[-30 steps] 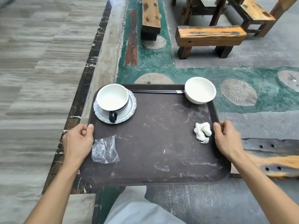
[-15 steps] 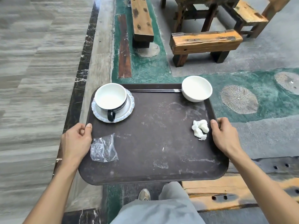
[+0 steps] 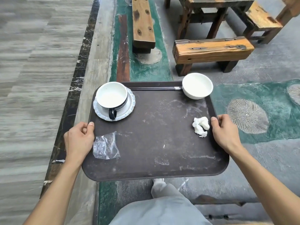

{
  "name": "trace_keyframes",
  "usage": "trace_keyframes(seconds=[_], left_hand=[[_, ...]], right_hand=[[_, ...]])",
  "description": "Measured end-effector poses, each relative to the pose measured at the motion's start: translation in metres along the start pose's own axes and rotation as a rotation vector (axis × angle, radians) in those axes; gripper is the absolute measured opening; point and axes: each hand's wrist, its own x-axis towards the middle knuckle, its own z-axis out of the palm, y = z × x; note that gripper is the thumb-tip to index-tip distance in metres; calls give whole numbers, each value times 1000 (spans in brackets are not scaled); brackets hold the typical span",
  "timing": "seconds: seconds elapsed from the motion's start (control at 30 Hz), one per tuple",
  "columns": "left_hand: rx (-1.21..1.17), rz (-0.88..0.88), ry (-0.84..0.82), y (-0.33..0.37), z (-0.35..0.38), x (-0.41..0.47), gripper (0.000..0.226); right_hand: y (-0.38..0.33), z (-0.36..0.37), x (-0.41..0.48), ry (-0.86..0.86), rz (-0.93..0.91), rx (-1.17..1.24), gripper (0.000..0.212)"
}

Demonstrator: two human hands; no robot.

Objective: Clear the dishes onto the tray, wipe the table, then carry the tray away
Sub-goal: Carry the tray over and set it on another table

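Benches slide nearer at twelve o'clock as the dark brown rectangular plastic tray (image 3: 154, 143) travels; left hand (image 3: 78, 140) and right hand (image 3: 224, 133) clamp its side rims, white handled cup (image 3: 112, 99) at eleven o'clock.

Left hand (image 3: 79, 140) and right hand (image 3: 224, 133) clenched, thumbs on top, arms outstretched

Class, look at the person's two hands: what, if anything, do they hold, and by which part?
Both hold the brown tray: the left hand grips its left rim, the right hand its right rim.
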Motion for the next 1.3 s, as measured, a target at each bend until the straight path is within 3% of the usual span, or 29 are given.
trace_keyframes(seconds=[0.4, 0.97, 1.3], left_hand=[[12, -16, 41, 71, 74, 174, 44], [-35, 71, -44, 121, 181, 485, 43], [-44, 45, -84, 176, 252, 610, 44]], right_hand=[[-63, 19, 201, -24, -22, -24, 23], [-178, 96, 431, 86, 79, 24, 23], [-208, 113, 578, 85, 99, 17, 23]])
